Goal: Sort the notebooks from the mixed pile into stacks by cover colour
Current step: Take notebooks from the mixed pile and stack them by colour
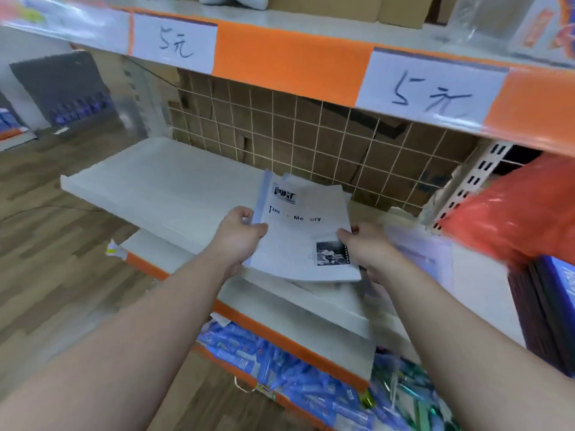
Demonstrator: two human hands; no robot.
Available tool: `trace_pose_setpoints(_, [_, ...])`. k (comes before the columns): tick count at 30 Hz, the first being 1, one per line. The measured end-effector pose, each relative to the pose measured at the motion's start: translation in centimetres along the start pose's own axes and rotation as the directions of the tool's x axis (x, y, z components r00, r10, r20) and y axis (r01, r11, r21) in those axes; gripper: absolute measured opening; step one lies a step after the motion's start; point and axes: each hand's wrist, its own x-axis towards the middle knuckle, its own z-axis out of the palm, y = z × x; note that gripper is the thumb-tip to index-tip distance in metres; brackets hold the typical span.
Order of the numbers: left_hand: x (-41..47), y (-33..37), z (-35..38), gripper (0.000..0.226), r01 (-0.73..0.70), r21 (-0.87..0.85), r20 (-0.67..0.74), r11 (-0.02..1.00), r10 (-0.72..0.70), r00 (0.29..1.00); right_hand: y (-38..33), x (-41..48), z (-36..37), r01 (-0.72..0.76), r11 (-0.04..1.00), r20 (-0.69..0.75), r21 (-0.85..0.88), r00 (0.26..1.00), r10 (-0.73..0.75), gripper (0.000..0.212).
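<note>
Over the middle shelf, near picture centre, a white notebook is held between 2 hands, tilted with its far edge higher. Its cover carries dark lettering, a small dark logo toward 11 o'clock and a black-and-white photo toward 5 o'clock. More white paper shows past its far edge at 12 o'clock; whether that is a second notebook I cannot tell.

At the cover's 9 o'clock side the left hand grips the spine edge, thumb lying on top and fingers curled underneath. At 3 o'clock the right hand pinches the opposite edge, thumb on the cover close to the photo, fingers hidden below. Both forearms reach in bare from 6 o'clock, spread apart and angling inward toward the notebook.

Just past the right hand, toward 3 o'clock, a pale plastic-sleeved item lies on the shelf, blurred. Behind, at 12 o'clock, a wire grid backs the bay with brown cardboard behind it. Above it, the upper shelf's orange edge bears 2 handwritten price labels, each reading 5 with a character. A red plastic bag bulges in at 3 o'clock. Blue packets fill the bottom shelf at 6 o'clock, and wood-look floor spreads at 9 o'clock.
</note>
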Motion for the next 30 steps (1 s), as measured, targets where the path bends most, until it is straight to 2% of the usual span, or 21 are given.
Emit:
trace_pose_setpoints(3, [3.4, 0.3, -0.9, 0.014, -0.083, 0.113, 0.097, 0.990, 0.072, 0.993, -0.7, 0.6, 1.2, -0.022, 0.999, -0.075, -0.036, 0.997, 0.019, 0.021])
trace_pose_setpoints(5, [5.0, 0.5, -1.0, 0.018, -0.122, 0.182, 0.141, 0.976, 0.097, 0.985, -0.8, 1.0, 1.6, -0.043, 0.998, -0.117, -0.054, 0.992, 0.036, 0.024])
trace_pose_setpoints(8, [6.8, 0.5, -0.9, 0.024, -0.185, 0.258, 0.193, 0.948, 0.137, 0.972, -1.0, 1.5, 2.1, -0.068, 0.997, -0.153, -0.039, 0.986, 0.061, 0.018])
trace_pose_setpoints(17, [10.5, -0.5, -0.5, 0.030, -0.316, 0.528, 0.249, 0.788, 0.212, 0.945, -0.9, 2.3, 4.0, -0.116, 0.988, -0.211, -0.106, 0.973, 0.092, 0.026])
trace_pose_setpoints(24, [12.1, -1.6, -0.8, 0.033, -0.345, 0.610, 0.251, 0.713, 0.238, 0.938, -0.3, 2.6, 5.2, -0.124, 0.965, -0.259, -0.231, 0.964, 0.062, 0.032])
trace_pose_setpoints(30, [13.0, -2.5, -1.0, 0.036, -0.342, 0.609, 0.264, 0.716, 0.224, 0.938, -0.1, 2.7, 5.9, -0.134, 0.955, -0.291, -0.265, 0.955, 0.053, 0.039])
